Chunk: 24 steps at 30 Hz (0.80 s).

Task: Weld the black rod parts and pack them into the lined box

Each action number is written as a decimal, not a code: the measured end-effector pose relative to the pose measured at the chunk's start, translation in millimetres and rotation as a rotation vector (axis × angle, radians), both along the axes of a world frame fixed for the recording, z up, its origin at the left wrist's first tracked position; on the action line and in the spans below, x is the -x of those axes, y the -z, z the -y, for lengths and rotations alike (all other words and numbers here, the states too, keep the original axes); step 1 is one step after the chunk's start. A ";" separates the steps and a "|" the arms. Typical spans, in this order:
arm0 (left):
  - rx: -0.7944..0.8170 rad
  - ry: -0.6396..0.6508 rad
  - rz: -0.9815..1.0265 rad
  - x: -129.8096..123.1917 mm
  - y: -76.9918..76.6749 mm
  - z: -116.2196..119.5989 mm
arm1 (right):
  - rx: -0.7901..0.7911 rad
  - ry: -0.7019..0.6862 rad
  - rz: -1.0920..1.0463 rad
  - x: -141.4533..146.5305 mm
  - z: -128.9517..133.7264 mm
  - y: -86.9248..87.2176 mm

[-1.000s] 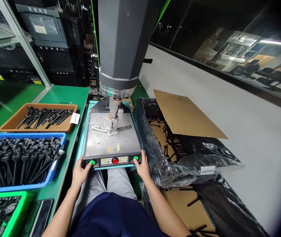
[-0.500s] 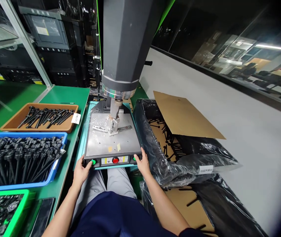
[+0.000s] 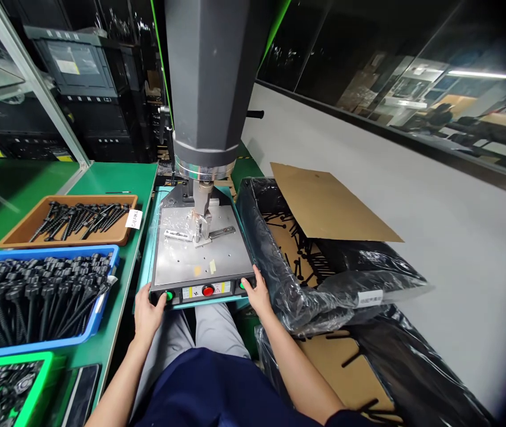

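My left hand (image 3: 149, 314) grips the left front corner of the press machine's base (image 3: 164, 281), its thumb on the left green button (image 3: 169, 296). At the opposite corner, my right hand (image 3: 258, 295) holds the base the same way, thumb at the right green button (image 3: 243, 284). Between them sits a red button (image 3: 208, 290) with labels around it. The grey press head (image 3: 208, 89) hangs over the metal plate (image 3: 185, 261). Its metal horn (image 3: 201, 198) reaches down to a small fixture (image 3: 200, 228), partly wrapped in clear film. Any part inside the fixture is too small to make out.
On the green bench at left stand a brown tray (image 3: 12, 240) of black screw-like parts, a blue bin (image 3: 96, 323) of similar parts and a green bin (image 3: 41, 385) of small black pieces. To the right, a plastic-lined box (image 3: 253, 237) holds black parts under a cardboard sheet (image 3: 333, 204).
The camera view has turned and tilted slightly. Both hands stay at the base corners with their thumbs at the green buttons; the press head looks the same.
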<state>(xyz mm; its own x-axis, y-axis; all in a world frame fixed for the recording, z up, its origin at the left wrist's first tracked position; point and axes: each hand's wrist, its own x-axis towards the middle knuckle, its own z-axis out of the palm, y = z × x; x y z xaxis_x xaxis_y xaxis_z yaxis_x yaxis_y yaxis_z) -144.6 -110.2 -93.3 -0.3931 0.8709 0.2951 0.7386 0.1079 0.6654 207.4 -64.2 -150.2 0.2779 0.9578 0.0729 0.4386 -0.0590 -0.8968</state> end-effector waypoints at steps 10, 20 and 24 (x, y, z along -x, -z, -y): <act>-0.330 0.492 -0.431 -102.7 -80.5 -62.7 | -0.359 -0.048 -0.012 36.0 -53.1 -77.5; -0.339 0.463 -0.526 -121.7 -92.9 -114.3 | -0.482 -0.200 -0.051 104.2 -145.2 -155.8; -0.435 0.471 -0.510 -112.3 -100.6 -119.8 | -0.365 -0.335 -0.105 117.0 -175.2 -173.8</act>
